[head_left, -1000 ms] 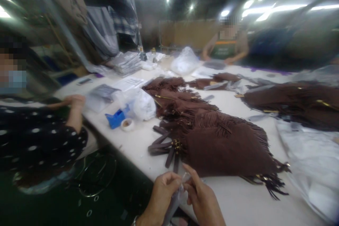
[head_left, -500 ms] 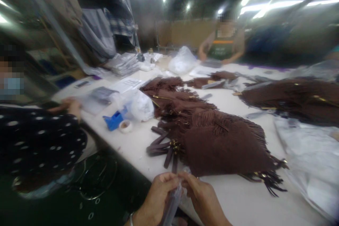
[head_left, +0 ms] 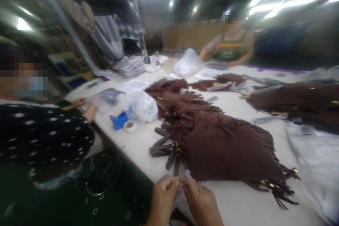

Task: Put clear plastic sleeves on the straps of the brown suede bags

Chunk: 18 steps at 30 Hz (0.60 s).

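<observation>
My left hand [head_left: 163, 196] and my right hand [head_left: 200, 197] meet at the table's near edge, fingertips pinched together. Both are closed on a strip of clear plastic [head_left: 178, 197], partly hidden between the palms. Just beyond my fingertips lies a dark brown strap [head_left: 177, 165], one of several with gold clasps [head_left: 176, 147]; whether its end runs into the plastic cannot be seen. A brown fringed bag [head_left: 233, 155] lies flat right beyond my hands, its tassels hanging toward the right.
More brown fringed bags [head_left: 296, 99] lie at the right, beside white plastic sheeting [head_left: 315, 159]. To the left are a blue tape dispenser [head_left: 119, 120], a tape roll [head_left: 130, 126] and a white plastic bag [head_left: 147, 107]. One co-worker [head_left: 45, 130] sits left, another [head_left: 230, 49] across the table [head_left: 135, 152].
The view has swung left, so things sit farther right. The plastic-wrapped dark length hanging below my hands shows less now. My hands have drawn closer together, still pinching.
</observation>
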Tool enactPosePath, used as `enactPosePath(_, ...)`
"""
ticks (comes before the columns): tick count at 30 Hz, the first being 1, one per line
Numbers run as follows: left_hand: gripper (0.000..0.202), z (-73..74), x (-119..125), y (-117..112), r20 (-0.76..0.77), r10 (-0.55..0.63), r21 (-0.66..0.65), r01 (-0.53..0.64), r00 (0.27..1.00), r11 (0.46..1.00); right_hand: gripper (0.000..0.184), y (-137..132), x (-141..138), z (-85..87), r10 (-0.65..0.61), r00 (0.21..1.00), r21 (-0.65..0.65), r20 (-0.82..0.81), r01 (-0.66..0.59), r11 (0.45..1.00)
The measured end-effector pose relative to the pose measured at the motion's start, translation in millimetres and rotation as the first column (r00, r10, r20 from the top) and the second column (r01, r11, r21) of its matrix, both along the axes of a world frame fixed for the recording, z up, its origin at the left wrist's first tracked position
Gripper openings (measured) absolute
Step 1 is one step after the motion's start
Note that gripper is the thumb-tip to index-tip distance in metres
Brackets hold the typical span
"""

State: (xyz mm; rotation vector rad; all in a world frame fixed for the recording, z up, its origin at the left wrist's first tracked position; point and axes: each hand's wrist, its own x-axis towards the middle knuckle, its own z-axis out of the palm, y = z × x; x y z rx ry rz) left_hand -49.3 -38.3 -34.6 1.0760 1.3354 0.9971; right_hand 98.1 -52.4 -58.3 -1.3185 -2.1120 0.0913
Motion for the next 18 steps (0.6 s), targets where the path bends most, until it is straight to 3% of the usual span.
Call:
enactPosePath(4,0.018,2.0,4,-5,-0.045,0.047,-0.004,-0.047,0.998,0.999,0.028,0,0,-1.3,-0.010,1.000,0.030,0.030,0.009,1.000)
enactPosePath(12,0.014,-0.4,7,-3,-0.003,0.188,-0.192,-0.185,0.982,0.964,0.029,-3,1,-9.4,-0.009,1.000,0.053,0.019,0.008,0.999)
enactPosePath(15,0.013,-1.2,5,-1,0.155,0.172,-0.393,-0.098,0.973,0.914,0.028,-4,2,-10.7,-0.001,1.000,0.029,0.006,0.001,1.000)
enactPosePath(18,0.010,-4.1,2,5,0.296,0.126,-0.567,0.068,0.947,0.821,0.031,-5,3,-9.8,-0.016,1.000,0.051,0.002,0.016,0.999)
